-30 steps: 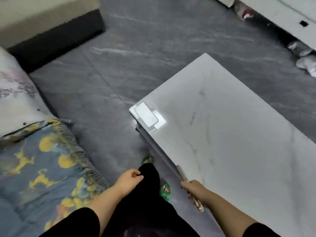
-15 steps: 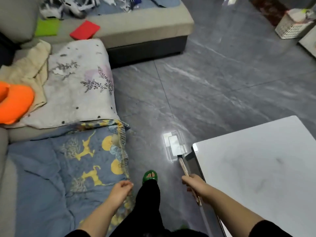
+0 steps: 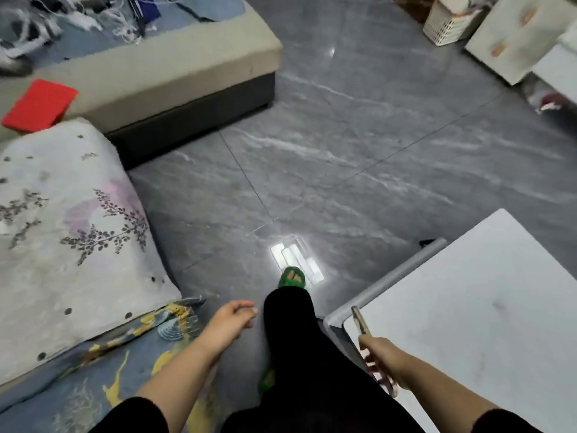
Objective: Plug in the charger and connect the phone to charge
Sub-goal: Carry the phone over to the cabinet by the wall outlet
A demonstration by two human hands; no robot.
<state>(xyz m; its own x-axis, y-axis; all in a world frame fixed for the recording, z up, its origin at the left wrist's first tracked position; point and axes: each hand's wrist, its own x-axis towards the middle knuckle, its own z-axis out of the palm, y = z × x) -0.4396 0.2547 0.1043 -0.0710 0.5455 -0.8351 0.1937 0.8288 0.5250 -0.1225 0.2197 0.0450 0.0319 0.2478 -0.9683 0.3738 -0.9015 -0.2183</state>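
Note:
My right hand (image 3: 382, 357) grips a thin phone (image 3: 360, 320) edge-on, its upper end over the near corner of the white marble table (image 3: 468, 307). My left hand (image 3: 229, 320) hangs loosely curled and holds nothing, beside my black-trousered leg and above the sofa's edge. No charger, cable or socket shows in this view.
A sofa with a blue patterned cover (image 3: 93, 370) and a floral cushion (image 3: 62, 229) lies at left, and a beige chaise (image 3: 156, 67) with a red cloth (image 3: 39, 106) and tangled items is beyond. Grey glossy floor tiles (image 3: 343, 151) spread ahead. A white basket (image 3: 449, 23) stands far right.
The view has swung left and up, from the table top toward the sofa and open floor. My foot in a green sandal has stepped forward. The phone stays in my right hand.

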